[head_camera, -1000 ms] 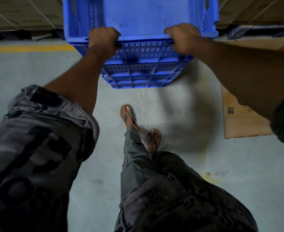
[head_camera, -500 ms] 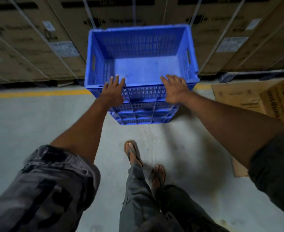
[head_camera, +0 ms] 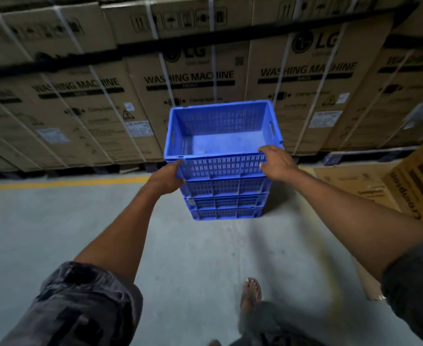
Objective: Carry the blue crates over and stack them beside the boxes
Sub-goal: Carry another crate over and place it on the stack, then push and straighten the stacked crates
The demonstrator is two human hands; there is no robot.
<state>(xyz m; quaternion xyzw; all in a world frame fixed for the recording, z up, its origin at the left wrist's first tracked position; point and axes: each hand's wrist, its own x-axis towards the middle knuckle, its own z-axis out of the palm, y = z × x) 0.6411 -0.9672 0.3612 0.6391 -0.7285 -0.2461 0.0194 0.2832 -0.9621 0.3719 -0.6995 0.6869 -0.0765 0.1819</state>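
A stack of several blue crates (head_camera: 224, 203) stands on the floor in front of the row of washing machine boxes (head_camera: 193, 78). The top blue crate (head_camera: 220, 143) is empty and sits nested on the others. My left hand (head_camera: 166, 178) curls around its near left corner, thumb along the rim. Over the near right corner lies my right hand (head_camera: 276, 164), its fingers wrapped over the rim. Both arms are stretched forward.
A yellow line (head_camera: 63, 182) runs across the grey concrete floor (head_camera: 55, 233) before the boxes. Flattened cardboard (head_camera: 347, 176) and a brown carton (head_camera: 420, 181) lie to the right of the stack. My sandalled foot (head_camera: 250, 293) is near the bottom.
A second ago both hands gripped the near rim. Then the fingers opened flat on it. Now the hands have slid out to the near corners, and the view has pulled back and up.
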